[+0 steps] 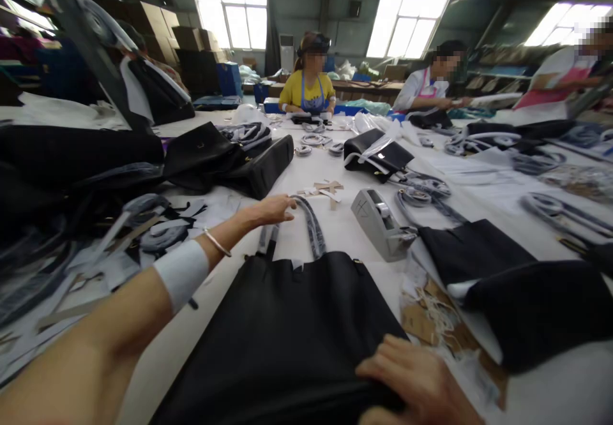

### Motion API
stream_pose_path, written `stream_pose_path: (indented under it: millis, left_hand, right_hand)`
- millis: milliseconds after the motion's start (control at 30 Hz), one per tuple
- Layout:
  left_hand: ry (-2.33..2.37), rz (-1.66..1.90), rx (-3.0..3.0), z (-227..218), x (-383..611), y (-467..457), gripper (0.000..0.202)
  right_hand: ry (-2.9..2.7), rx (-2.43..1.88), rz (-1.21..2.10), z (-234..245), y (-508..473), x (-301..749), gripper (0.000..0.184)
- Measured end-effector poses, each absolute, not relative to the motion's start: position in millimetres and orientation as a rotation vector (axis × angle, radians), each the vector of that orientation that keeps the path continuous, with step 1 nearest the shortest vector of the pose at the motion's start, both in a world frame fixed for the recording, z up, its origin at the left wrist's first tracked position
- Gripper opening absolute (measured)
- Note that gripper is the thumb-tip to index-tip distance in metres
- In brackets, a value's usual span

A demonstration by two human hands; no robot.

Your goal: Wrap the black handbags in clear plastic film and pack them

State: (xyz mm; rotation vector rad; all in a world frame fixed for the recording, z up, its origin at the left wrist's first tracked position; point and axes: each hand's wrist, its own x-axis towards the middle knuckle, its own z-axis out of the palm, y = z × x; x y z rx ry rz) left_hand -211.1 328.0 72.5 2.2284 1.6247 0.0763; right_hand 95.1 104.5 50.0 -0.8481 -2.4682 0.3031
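Observation:
A black handbag (pixel 282 335) lies flat on the white table (pixel 345 227) right in front of me. Its wrapped handle (pixel 311 224) arches away from me. My left hand (pixel 271 210) reaches forward and closes its fingers on the top of that handle. My right hand (pixel 412 380) rests at the bag's near right corner with fingers curled, pressing and gripping the bag's edge.
A grey tape dispenser (pixel 380 224) stands just right of the handle. More black bags (pixel 517 291) lie to the right and stacked at left (pixel 76 157). Paper tags (pixel 421 316) lie beside the bag. Three people work at the table's far end (pixel 309 87).

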Motion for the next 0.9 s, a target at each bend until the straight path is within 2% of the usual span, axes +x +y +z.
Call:
stream_pose_path:
  millis: [67, 167, 267, 367, 467, 567, 733, 800, 900]
  left_hand:
    - [1.514, 0.023, 2.104, 103, -222, 279, 0.021]
    - [1.407, 0.011, 1.501, 145, -235, 187, 0.023]
    - [1.351, 0.059, 1.663, 157, -244, 99, 0.022]
    - [1.467, 0.272, 1.903, 130, -248, 37, 0.027]
    - [1.556, 0.617, 1.955, 90, -240, 7, 0.015]
    - [1.648, 0.889, 1.927, 62, -230, -4, 0.025]
    - [1.84, 1.359, 1.327, 37, -244, -5, 0.037]
    - [1.714, 1.345, 0.972, 25, -256, 1, 0.04]
    - [1.307, 1.135, 0.604, 9, -267, 18, 0.036]
  right_hand:
    - [-2.442, -0.902, 0.373, 52, 108, 95, 0.037]
    - [-2.442, -0.932, 0.418, 54, 108, 97, 0.037]
    - [-2.481, -0.938, 0.35, 60, 98, 99, 0.037]
    - [-2.515, -0.925, 0.221, 72, 76, 90, 0.037]
    - [-2.547, -0.858, 0.125, 77, 52, 68, 0.043]
    - [-2.523, -0.832, -0.01, 68, 43, 46, 0.042]
    - [-2.481, -0.749, -0.077, 51, 59, 41, 0.039]
    - [-2.461, -0.684, -0.096, 50, 65, 45, 0.036]
    - [-2.435, -0.614, -0.133, 51, 68, 49, 0.034]
